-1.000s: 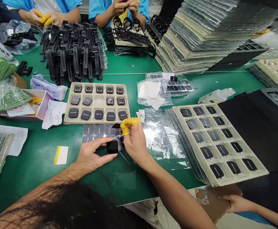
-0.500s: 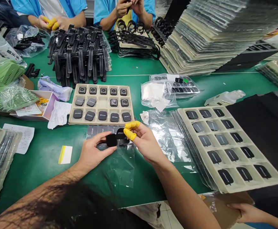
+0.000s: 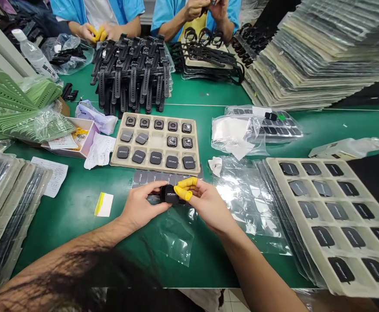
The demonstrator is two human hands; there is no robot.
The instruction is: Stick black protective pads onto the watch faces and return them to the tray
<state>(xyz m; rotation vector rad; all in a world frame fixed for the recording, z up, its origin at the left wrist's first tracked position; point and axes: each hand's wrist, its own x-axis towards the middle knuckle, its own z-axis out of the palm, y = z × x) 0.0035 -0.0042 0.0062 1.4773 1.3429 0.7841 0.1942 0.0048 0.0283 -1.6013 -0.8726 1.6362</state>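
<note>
Between thumb and fingers, my left hand [image 3: 142,201] grips a black watch case without a strap, mostly hidden behind a dark film. That black printed screen film [image 3: 171,194] lies over the watch's face, its right edge pinched by my right hand [image 3: 205,201], which wears yellow finger cots. Under my hands is a sheet of dark films [image 3: 150,176] on clear plastic. Just beyond sits a beige tray [image 3: 155,166] of watch cases, some showing their backs and others covered with printed films; one pocket of its middle row holds nothing.
At right, a stack of trays [image 3: 298,190] holds more film-covered cases. Strapped watches [image 3: 132,71] are piled at the back, near two co-workers in blue. Green straps [image 3: 30,112] and a pink box [image 3: 90,141] lie left. Tall tray stacks [image 3: 319,56] rise at back right.
My right hand has brought the film leftward onto the watch's face; before, film and watch were side by side. The whole view has shifted, with the table's contents now further right.
</note>
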